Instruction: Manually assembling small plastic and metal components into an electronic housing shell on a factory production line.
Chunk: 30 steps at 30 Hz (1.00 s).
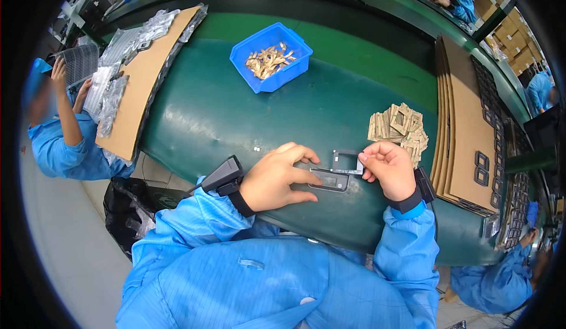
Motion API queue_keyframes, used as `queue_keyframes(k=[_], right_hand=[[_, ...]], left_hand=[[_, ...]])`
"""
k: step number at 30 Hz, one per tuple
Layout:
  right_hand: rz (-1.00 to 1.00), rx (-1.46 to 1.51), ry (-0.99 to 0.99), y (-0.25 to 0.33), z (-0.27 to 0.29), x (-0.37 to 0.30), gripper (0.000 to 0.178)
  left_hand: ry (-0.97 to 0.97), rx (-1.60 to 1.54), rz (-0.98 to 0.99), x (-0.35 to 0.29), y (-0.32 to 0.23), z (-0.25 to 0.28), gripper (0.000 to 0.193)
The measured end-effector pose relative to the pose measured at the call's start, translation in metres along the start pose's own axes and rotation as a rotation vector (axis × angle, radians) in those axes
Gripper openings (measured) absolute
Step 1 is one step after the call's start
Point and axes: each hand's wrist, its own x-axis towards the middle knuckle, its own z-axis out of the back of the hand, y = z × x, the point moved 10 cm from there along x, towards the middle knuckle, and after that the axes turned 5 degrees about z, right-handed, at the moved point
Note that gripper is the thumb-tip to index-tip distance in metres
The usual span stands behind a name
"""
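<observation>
Between thumb and fingers, my right hand (389,167) pinches the right side of a small, thin rectangular frame (337,159) with a light edge. Just below it, a dark grey rectangular housing (337,185) lies on the green work table. The frame's lower edge overlaps the housing's upper side in view; whether they touch, I cannot tell. My left hand (277,179) is at the housing's left end, fingers spread around it and thumb apart from the fingertips. Black bands with dark devices are around both wrists.
A blue bin (271,58) of gold-coloured pieces stands at the far side. Tan paper frames (401,127) are piled to the right. Cardboard sheets (460,134) with black frames edge the right, and a cardboard board (154,75) with plastic-wrapped parts the left. Co-workers sit around.
</observation>
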Motion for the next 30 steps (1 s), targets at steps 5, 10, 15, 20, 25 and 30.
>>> queue_keyframes(k=[5,10,15,20,25,30], right_hand=[[-0.038,-0.09,0.086,0.001,-0.023,-0.006,0.007],[-0.034,-0.161,0.042,0.004,-0.034,-0.013,0.006],[0.039,-0.24,0.027,0.002,-0.034,-0.012,0.008],[0.08,-0.27,0.021,0.001,-0.033,-0.013,0.011],[0.124,-0.331,0.023,0.006,-0.036,-0.015,0.012],[0.147,-0.4,0.031,0.013,-0.038,-0.016,0.012]], left_hand=[[-0.171,-0.049,0.137,0.0,0.007,0.02,0.041],[-0.172,-0.06,0.142,-0.001,0.014,0.014,0.038],[-0.189,-0.075,0.147,-0.003,0.015,0.013,0.032],[-0.228,0.009,0.062,-0.004,0.004,0.015,0.034],[-0.239,0.09,0.014,-0.007,-0.001,0.013,0.035],[-0.219,0.19,-0.032,-0.006,-0.011,0.008,0.034]])
